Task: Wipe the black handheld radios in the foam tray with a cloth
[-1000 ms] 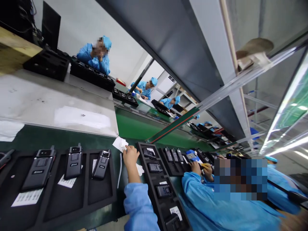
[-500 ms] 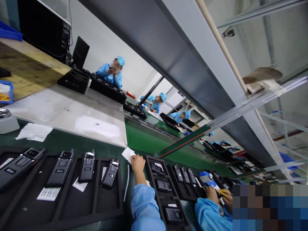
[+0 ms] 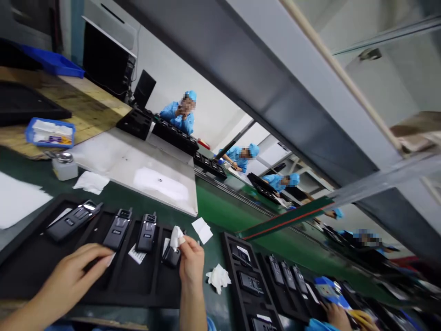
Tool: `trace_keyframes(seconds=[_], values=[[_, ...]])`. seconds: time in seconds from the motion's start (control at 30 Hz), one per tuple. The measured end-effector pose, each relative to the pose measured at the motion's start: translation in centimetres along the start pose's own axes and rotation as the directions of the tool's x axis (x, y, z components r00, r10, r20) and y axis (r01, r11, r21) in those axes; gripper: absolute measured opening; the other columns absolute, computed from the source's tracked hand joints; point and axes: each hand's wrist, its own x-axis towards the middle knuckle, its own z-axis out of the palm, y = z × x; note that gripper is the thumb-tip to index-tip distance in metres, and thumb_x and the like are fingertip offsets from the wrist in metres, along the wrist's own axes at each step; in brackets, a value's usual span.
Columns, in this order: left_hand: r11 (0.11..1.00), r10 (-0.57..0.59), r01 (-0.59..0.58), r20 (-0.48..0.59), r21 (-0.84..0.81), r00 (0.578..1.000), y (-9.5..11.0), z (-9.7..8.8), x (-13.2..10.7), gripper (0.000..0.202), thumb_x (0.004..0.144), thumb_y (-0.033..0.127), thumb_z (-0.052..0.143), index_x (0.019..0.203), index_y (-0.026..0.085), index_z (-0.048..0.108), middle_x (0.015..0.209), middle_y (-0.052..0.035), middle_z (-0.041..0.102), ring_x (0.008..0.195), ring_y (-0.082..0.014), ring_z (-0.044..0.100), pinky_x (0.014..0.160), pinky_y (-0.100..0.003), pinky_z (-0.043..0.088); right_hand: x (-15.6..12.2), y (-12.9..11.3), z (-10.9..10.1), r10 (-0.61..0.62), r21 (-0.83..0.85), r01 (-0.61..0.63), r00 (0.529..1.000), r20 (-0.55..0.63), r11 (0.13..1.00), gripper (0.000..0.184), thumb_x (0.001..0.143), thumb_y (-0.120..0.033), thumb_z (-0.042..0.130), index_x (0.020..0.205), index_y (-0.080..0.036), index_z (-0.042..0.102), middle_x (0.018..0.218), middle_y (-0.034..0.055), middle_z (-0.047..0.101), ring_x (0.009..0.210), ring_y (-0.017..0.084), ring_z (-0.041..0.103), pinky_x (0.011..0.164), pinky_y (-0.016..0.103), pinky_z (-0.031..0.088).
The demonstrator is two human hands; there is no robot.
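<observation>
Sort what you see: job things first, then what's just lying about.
Likely in use:
crumpled white tissue in the right hand
black rectangular handheld radios
black compartmented tray holding them

Apparently lying about:
loose crumpled white paper beside the tray
small blue plastic box
pale square bottle with metal lid

Pinching a white tissue (image 3: 177, 237) in the right hand (image 3: 191, 258) over a black walkie-talkie (image 3: 170, 257), near seven o'clock; holding the left hand (image 3: 76, 269) by the base of a second walkie-talkie (image 3: 118, 228), toward eight o'clock.
</observation>
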Motion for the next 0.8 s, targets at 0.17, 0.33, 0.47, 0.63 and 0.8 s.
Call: trace_keyframes(seconds=[0.17, 0.33, 0.47, 0.63, 0.8], values=[[0.864, -0.125, 0.244, 0.282, -0.441, 0.951, 3.2, 2.8, 2.1, 0.033, 0.090, 0.047, 0.063, 0.107, 0.020, 0.069, 0.099, -0.0046, 0.074, 0.090, -0.0196, 0.069, 0.083, -0.027, 0.056, -6.2, -1.3, 6.6, -0.090, 0.064, 0.077, 0.966, 0.243, 0.995, 0.015, 0.080, -0.035, 0.076, 0.076, -0.020, 0.079, 0.075, 0.0021, 0.067, 0.074, 0.016, 0.059, 0.072, 0.029, 0.047], [0.751, -0.188, 0.344, 0.317, -0.563, 0.930, 3.4, 2.1, 1.7, 0.034, 0.089, 0.047, 0.063, 0.091, 0.014, 0.072, 0.081, -0.0046, 0.070, 0.075, -0.0170, 0.062, 0.070, -0.027, 0.051, -8.0, -1.4, 8.6, 0.063, 0.172, -0.113, 0.960, 0.273, 0.978, 0.014, 0.075, -0.032, 0.077, 0.071, -0.019, 0.076, 0.067, -0.0002, 0.063, 0.065, 0.013, 0.055, 0.065, 0.026, 0.046], [0.595, -0.288, 0.527, 0.451, -0.607, 0.845, 2.9, 1.0, 1.3, 0.039, 0.080, 0.051, 0.070, 0.083, 0.012, 0.073, 0.075, -0.0050, 0.069, 0.068, -0.0147, 0.059, 0.061, -0.024, 0.048, -8.0, -0.7, 9.1, 0.393, 0.379, -0.509, 0.853, 0.345, 0.773, 0.021, 0.065, -0.034, 0.081, 0.065, -0.018, 0.068, 0.061, -0.0024, 0.061, 0.055, 0.011, 0.051, 0.056, 0.023, 0.043], [0.483, -0.368, 0.618, 0.497, -0.620, 0.786, 2.6, 0.0, 1.4, 0.046, 0.076, 0.056, 0.074, 0.084, 0.011, 0.071, 0.077, -0.0058, 0.070, 0.068, -0.0151, 0.062, 0.061, -0.024, 0.050, -8.7, -0.2, 9.5, 0.388, 0.393, -0.527, 0.839, 0.383, 0.753, 0.042, 0.073, -0.056, 0.078, 0.092, -0.019, 0.074, 0.087, 0.0043, 0.073, 0.072, 0.017, 0.063, 0.066, 0.028, 0.051], [0.518, -0.326, 0.549, 0.442, -0.656, 0.836, 1.7, 0.0, 1.1, 0.044, 0.078, 0.053, 0.074, 0.093, 0.013, 0.065, 0.061, 0.0028, 0.058, 0.056, -0.0099, 0.051, 0.056, -0.022, 0.041, -9.4, -0.4, 10.2, 0.326, 0.246, -0.483, 0.812, 0.484, 0.840, 0.043, 0.075, -0.052, 0.080, 0.099, -0.017, 0.077, 0.085, 0.0059, 0.074, 0.075, 0.018, 0.064, 0.073, 0.030, 0.051]])
